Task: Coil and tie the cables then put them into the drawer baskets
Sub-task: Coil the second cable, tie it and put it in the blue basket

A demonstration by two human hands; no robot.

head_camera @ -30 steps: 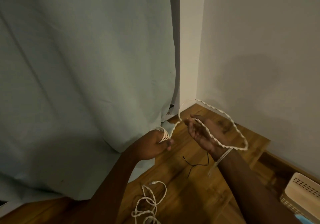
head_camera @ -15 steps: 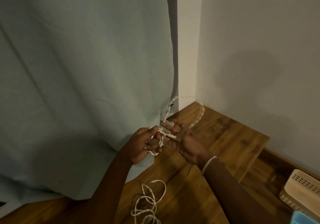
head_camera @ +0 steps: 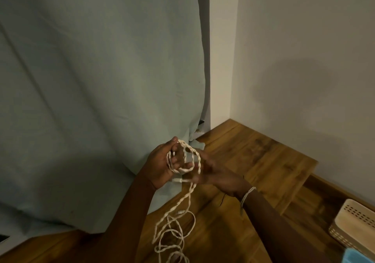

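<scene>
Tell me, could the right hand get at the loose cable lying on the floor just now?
Probably not at once. The right hand is busy steadying the coil that the left hand holds. The loose cable lies in the open on the floor, with nothing over it.

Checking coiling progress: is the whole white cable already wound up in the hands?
No: the white cable trails from the hands to loose loops on the wooden floor.

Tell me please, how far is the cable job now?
Done: a few loops of the white cable sit around the left hand. In hand: the right hand guides another loop. Left: the loose length below, tying, and the basket.
</scene>
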